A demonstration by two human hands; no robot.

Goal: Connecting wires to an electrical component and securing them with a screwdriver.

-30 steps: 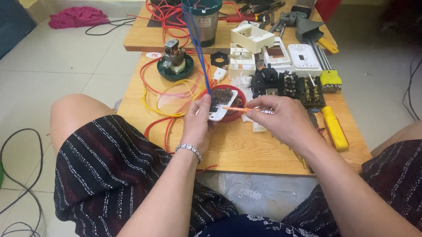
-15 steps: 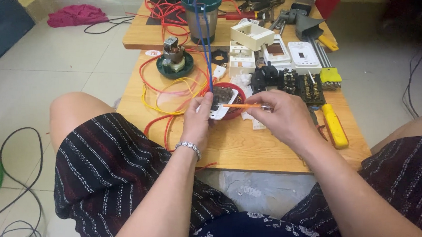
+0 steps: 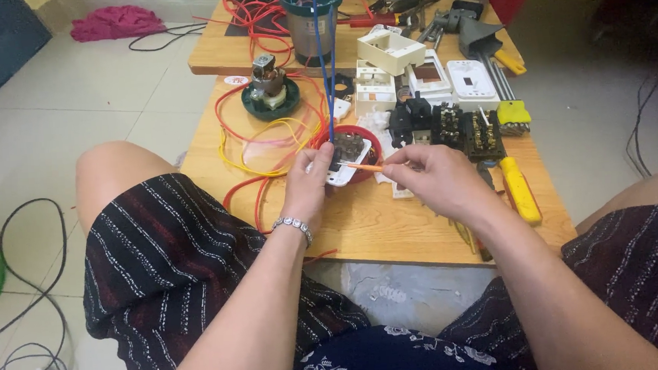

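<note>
The left hand (image 3: 310, 180) gripped a small white plastic socket module (image 3: 345, 161), its fingers curled shut around the near left edge while the thumb pressed on top. The module was a flat, rounded rectangle with a dark recessed face showing metal parts, and it rested partly over a round red plastic housing (image 3: 368, 142) just beyond the fingertips. Its long axis ran from near-left to far-right, the face turned upward.

The right hand (image 3: 430, 181) pinched a thin orange wire (image 3: 364, 166) between thumb and forefinger, fingers closed tight on it. The wire was slender and straight, lying almost level, its long axis running left to right, with the free tip pointing left into the module just beside the left thumb.

Two thin blue wires (image 3: 328, 72) rose straight up from the module, away from the fingers, to a cylindrical metal canister with a teal rim (image 3: 310, 17). Left of the left fingers lay looping red and yellow wires (image 3: 267, 147) on the smooth wooden table (image 3: 391, 227). Beyond them stood a small motor on a green round base (image 3: 269, 90). Right of the right hand lay a yellow-handled screwdriver (image 3: 519, 190), and farther out sat black terminal blocks (image 3: 465, 129) and white plastic switch plates (image 3: 470, 84). A beaded metal bracelet (image 3: 294, 226) circled the left wrist.
</note>
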